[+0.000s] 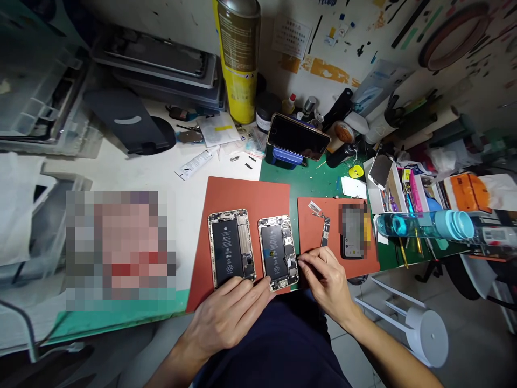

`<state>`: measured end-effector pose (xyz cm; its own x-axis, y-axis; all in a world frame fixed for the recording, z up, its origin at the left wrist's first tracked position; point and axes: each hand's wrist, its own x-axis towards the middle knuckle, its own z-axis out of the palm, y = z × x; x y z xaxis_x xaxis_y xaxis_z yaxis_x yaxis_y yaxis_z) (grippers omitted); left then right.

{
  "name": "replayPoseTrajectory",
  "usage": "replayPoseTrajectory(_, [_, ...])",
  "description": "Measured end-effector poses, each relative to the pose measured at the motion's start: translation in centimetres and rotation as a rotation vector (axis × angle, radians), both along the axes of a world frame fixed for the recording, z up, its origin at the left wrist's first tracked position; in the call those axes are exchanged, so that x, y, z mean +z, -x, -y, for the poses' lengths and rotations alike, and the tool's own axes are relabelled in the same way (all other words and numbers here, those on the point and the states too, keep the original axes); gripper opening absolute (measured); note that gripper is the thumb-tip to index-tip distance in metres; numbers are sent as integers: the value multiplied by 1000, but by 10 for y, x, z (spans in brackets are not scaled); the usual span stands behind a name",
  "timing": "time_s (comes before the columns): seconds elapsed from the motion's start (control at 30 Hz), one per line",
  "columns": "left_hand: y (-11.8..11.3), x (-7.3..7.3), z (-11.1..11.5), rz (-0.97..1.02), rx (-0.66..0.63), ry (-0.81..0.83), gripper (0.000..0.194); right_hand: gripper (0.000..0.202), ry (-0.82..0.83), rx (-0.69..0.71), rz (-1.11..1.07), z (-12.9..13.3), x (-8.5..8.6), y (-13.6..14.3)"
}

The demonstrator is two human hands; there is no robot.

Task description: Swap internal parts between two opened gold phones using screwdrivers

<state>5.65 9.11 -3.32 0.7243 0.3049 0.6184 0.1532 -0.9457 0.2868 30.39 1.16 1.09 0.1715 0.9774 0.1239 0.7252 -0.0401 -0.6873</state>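
Two opened phones lie side by side, their batteries and inner parts exposed. My left hand (pixel 230 312) reaches over the lower end of the larger opened phone (pixel 228 248). Its fingertips grip the lower left corner of the smaller opened phone (pixel 277 250). At that smaller phone's lower right edge, my right hand (pixel 325 277) is closed in a pinch; whatever is between the fingertips is too small to make out. Just above the right hand lies a narrow circuit board (pixel 325 229) with a flex cable.
Both opened phones rest on a red-brown mat (pixel 250 194). A second mat (pixel 307 215) carries a partly blurred phone (pixel 352 231). Behind stand a propped phone (pixel 299 134) and a yellow spray can (pixel 240 70). A blue bottle (pixel 424 223) lies by the tool boxes, right.
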Motion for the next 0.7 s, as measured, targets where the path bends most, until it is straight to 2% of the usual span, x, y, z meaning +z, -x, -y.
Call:
replayPoseTrajectory(0.37, [1,-3,2,-6,-9,30,29,24,-36,84,123,-8,-5,2])
replayPoseTrajectory(0.7, [-2,2,0,6,7,20,26,33,-39,173,415,-2,-2,9])
